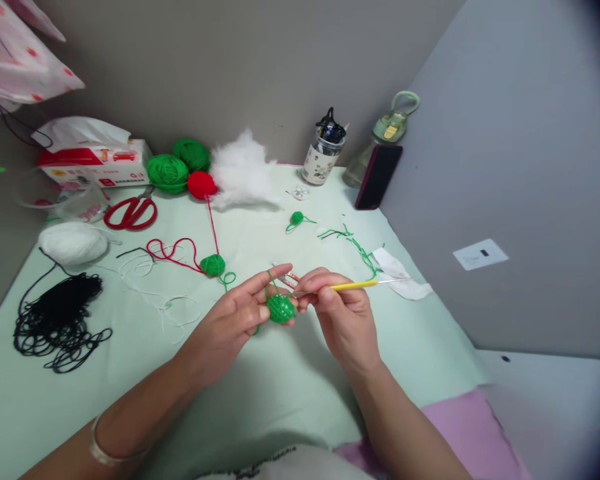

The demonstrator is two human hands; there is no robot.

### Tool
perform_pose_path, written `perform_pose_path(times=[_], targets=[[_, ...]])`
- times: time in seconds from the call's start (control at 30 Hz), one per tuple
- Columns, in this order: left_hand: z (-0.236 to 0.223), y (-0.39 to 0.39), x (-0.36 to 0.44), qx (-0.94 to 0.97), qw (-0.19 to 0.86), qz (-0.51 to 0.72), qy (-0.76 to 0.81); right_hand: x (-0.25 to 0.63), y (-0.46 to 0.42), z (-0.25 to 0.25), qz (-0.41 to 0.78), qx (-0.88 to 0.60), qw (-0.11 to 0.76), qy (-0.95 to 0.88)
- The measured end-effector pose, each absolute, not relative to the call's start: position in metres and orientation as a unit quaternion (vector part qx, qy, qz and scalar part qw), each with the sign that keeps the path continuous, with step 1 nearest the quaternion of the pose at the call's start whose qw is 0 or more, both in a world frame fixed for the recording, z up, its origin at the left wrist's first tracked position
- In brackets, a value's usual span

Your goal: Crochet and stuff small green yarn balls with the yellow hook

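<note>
My left hand point(233, 323) pinches a small round green crochet piece point(281, 309) between thumb and fingers. Its index finger is stretched out, with a strand of green yarn running over it. In my right hand point(343, 313) is a yellow-handled crochet hook point(355, 285), held like a pen. The hook's left tip meets the upper right edge of the crochet piece; a thin metal end sticks out on the right. Left of my hands lies a small green yarn ball point(213, 265). Behind my fingers, a small tool with red on it point(291, 277) is partly hidden.
Red-handled scissors point(131, 212), a white yarn ball point(73, 243) and tangled black yarn point(60, 313) lie on the left. White stuffing point(244, 172) sits at the back beside a red yarn ball point(201, 185). A pen jar point(322, 157), phone point(379, 177) and bottle point(357, 167) stand back right.
</note>
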State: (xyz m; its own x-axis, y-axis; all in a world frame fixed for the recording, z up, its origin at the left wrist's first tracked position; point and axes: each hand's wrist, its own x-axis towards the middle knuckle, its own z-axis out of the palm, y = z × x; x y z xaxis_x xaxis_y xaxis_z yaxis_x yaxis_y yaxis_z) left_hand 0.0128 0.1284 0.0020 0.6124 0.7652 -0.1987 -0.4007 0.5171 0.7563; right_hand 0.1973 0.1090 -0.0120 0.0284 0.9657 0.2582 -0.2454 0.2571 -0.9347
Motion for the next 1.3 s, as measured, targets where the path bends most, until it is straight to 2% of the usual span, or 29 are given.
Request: perform_pose_path(times=[0.2, 0.37, 0.43, 0.73, 0.93, 1.3], targets=[[-0.002, 0.128, 0.016, 0.328, 0.835, 0.364, 0.251, 0.193, 0.108, -0.012, 0.503, -0.352, 0.634, -0.471], [-0.007, 0.118, 0.023, 0.307, 0.835, 0.354, 0.287, 0.187, 0.101, -0.010, 0.323, -0.419, 0.640, -0.557], [-0.008, 0.115, 0.024, 0.300, 0.837, 0.355, 0.288, 0.187, 0.100, -0.010, 0.295, -0.425, 0.637, -0.572], [-0.009, 0.122, 0.020, 0.253, 0.886, 0.345, 0.180, 0.197, 0.108, -0.012, 0.534, -0.368, 0.598, -0.471], [-0.012, 0.123, 0.015, 0.265, 0.883, 0.344, 0.179, 0.195, 0.108, -0.006, 0.558, -0.373, 0.618, -0.410], [-0.014, 0.132, 0.009, 0.361, 0.846, 0.329, 0.214, 0.208, 0.114, -0.005, 0.614, -0.385, 0.600, -0.339]])
